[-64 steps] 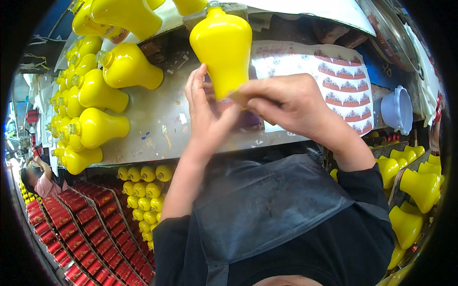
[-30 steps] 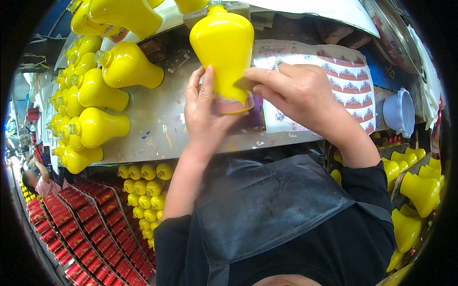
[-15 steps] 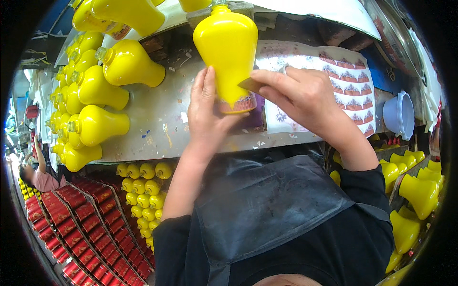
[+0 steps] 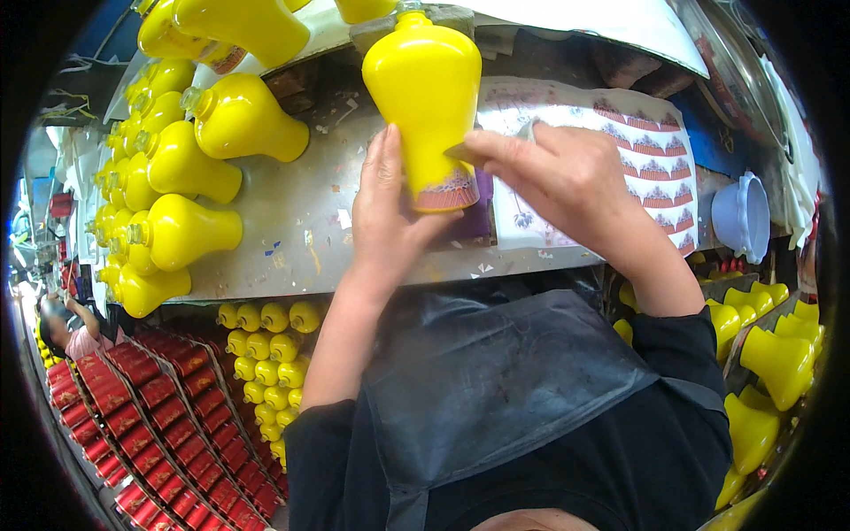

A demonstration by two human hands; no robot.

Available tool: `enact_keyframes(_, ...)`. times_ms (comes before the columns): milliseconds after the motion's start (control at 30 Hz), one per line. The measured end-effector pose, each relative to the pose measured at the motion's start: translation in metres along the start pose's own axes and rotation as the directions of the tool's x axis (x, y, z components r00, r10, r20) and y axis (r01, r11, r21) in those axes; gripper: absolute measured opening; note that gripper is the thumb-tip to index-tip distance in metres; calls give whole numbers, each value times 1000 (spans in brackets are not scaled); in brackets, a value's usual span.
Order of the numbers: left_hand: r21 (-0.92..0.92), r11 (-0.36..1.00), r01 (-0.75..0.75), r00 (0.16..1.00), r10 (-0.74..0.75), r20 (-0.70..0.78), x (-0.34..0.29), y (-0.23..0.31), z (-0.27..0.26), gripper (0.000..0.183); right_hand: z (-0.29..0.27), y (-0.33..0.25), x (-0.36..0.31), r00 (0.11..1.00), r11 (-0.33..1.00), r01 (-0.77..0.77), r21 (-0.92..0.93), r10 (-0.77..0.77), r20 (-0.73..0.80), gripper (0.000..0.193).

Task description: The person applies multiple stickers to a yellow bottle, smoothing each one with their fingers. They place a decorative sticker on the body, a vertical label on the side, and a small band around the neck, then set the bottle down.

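Note:
A glossy yellow bottle (image 4: 423, 97) lies over the workbench, its clear neck pointing away from me. Round its base runs a patterned red and purple decal band (image 4: 445, 194). My left hand (image 4: 385, 208) grips the lower part of the bottle, thumb along its left side and fingers under the base. In my right hand (image 4: 558, 168) is a small flat scraper (image 4: 460, 153), pinched between thumb and fingers. The scraper's edge touches or nearly touches the bottle's right side, just above the band. A purple cloth or pad (image 4: 482, 212) shows partly behind the base.
Several yellow bottles (image 4: 190, 232) lie stacked at the bench's left. To the right are a decal sheet (image 4: 653, 168) and a lavender bucket (image 4: 740, 215). Racks of red cylinders (image 4: 168, 389) and yellow bottles (image 4: 282, 350) stand below left. A person (image 4: 84, 332) is at the far left.
The bottle has turned slightly in my left hand, so the decal band shows a different part of its pattern. My right hand with the scraper has barely moved.

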State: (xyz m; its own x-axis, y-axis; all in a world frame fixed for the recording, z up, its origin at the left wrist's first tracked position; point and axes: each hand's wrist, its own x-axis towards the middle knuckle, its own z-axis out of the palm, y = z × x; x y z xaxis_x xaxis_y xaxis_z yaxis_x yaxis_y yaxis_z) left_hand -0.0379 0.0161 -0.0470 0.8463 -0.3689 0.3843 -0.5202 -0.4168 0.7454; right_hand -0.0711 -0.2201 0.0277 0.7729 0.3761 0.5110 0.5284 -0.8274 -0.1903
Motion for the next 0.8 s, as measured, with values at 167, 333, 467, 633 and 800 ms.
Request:
enact_keyframes(167,56,998,4,997,1,-77,0,10,7,111,2,1,3,993,990,87,113,-96,73,40)
enact_keyframes(333,-90,990,109,994,-111,-14,4,6,3,117,-1,0,5,997,975,24,222,-38,60,31)
enact_keyframes(467,-381,899,218,975,-214,54,2,2,-2,120,-2,2,9,996,974,-51,223,33,86,28)
enact_keyframes(633,-503,836,218,976,-190,106,5,5,-12,121,-8,3,17,989,955,100,278,-126,77,30)
enact_keyframes(800,-738,608,294,951,-265,161,5,16,-15,123,-14,3,31,994,951,100,291,-110,18,33)
